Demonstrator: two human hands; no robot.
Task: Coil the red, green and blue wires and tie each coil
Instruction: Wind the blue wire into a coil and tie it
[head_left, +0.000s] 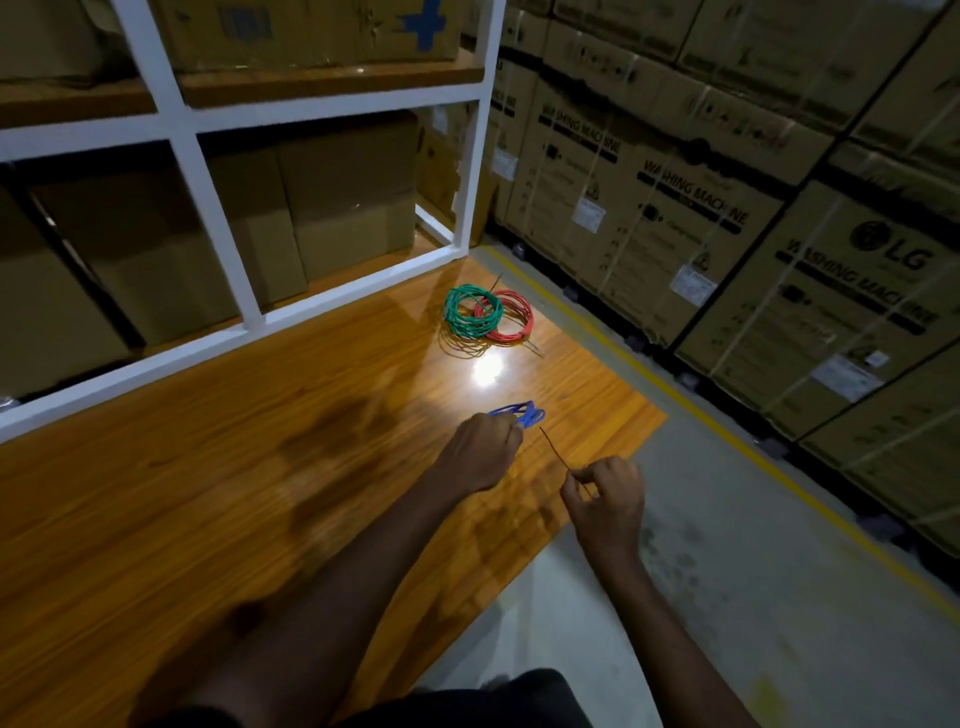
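A green wire coil (470, 310) lies on the wooden board (260, 467), overlapping a red wire coil (511, 317) to its right; thin dark ties stick out from them. Nearer to me, my left hand (480, 452) is closed around a small blue wire coil (522, 413), which pokes out past the fingers just above the board. A thin dark tie (556, 451) runs from the blue coil down to my right hand (605, 496), which pinches its end between thumb and fingers near the board's right edge.
A white metal rack (208, 208) with cardboard boxes borders the board at the back. Stacked washing machine cartons (727, 234) line the right side behind a yellow floor line (675, 384). Grey concrete floor (727, 597) lies right of the board. A bright light reflection (485, 371) shines on the wood.
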